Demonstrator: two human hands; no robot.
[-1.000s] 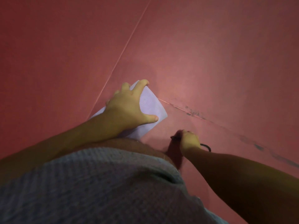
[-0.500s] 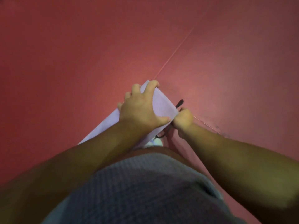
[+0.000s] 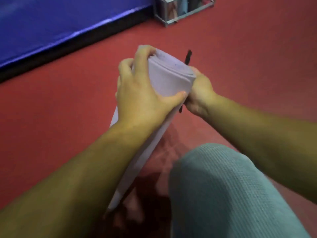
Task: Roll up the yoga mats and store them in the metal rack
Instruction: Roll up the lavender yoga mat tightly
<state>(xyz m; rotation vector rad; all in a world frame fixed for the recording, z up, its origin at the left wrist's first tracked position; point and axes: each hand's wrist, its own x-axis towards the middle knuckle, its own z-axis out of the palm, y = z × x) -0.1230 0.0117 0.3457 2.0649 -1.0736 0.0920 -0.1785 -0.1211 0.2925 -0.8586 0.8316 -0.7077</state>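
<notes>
Head cam, so: my left hand (image 3: 137, 93) is wrapped round the rolled lilac yoga mat (image 3: 169, 78), right hand (image 3: 199, 93) gripping its right side by a black strap (image 3: 187, 56). Metal rack (image 3: 180, 9) sits far off on the red floor (image 3: 248, 57).

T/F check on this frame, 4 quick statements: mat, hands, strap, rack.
1. The pale lilac rolled yoga mat lies flat and unrolled on the red floor. False: it is rolled up and held off the floor at its top end.
2. The left hand grips the roll. True.
3. The right hand hangs idle, away from the mat. False: it holds the roll's far side, by the thin black strap.
4. The metal wire rack stands beyond the mat, near the blue padded mat. True.
</notes>
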